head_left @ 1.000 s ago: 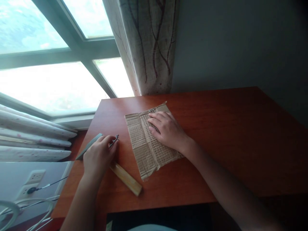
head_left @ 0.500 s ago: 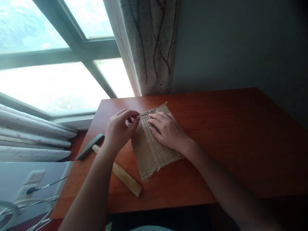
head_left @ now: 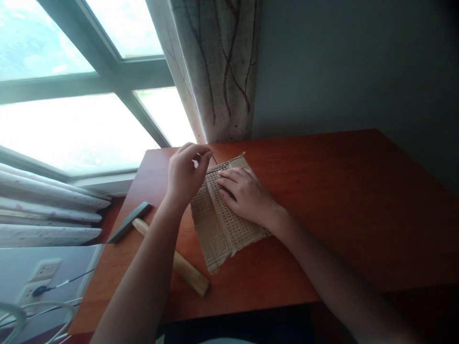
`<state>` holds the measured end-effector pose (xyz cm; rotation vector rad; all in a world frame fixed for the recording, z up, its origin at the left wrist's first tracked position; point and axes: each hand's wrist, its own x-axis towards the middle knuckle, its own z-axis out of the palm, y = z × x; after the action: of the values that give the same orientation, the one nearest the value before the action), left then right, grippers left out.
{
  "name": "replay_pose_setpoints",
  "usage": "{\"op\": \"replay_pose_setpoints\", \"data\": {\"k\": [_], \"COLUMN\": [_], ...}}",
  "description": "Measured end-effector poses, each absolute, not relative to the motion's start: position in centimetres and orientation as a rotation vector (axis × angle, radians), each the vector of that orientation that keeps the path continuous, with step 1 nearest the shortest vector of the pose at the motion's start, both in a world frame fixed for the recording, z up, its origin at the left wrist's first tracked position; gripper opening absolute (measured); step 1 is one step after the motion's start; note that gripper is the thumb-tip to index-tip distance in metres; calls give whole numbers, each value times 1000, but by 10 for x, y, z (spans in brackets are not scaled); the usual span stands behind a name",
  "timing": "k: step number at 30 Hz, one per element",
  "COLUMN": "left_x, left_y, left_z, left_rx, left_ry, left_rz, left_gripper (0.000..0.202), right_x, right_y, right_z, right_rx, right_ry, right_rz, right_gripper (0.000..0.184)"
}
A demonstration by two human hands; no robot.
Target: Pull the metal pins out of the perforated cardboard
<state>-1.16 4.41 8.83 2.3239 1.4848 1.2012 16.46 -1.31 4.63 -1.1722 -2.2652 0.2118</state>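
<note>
Cardboard [head_left: 211, 234] under the right hand [head_left: 245, 193]: creases or print, unclear.

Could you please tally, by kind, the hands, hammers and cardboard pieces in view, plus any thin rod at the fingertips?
Hands: 2 (left hand, right hand)
Hammer: 1
Perforated cardboard piece: 1
Thin dark rod: 1
Total: 5

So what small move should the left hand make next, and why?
Probably lower the thin dark piece toward a hole near the far edge of the cardboard. The left hand pinches that piece with its lower end close to that edge, rows of small holes run across the sheet, and the right hand lies flat on it, seemingly steadying it.
</note>
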Motion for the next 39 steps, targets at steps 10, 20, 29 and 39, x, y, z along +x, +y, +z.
{"op": "replay_pose_setpoints", "data": {"k": [10,20,29,39], "left_x": [-98,-110,-111,-88], "left_y": [-22,-54,-51,-48], "left_z": [115,36,47,65], "left_rx": [2487,2343,2276,2340], "left_ry": [2179,2112,2248,1935], "left_rz": [820,-125,127,705], "left_gripper": [14,28,29,15], "right_x": [166,166,166,166], "right_y": [-12,-13,-13,-13], "right_z": [46,45,45,45], "right_rx": [-1162,-1166,-1168,-1171], "right_ry": [-2268,-2266,-2265,-2265], "right_rz": [229,242,240,239], "right_gripper": [29,30,31,30]}}
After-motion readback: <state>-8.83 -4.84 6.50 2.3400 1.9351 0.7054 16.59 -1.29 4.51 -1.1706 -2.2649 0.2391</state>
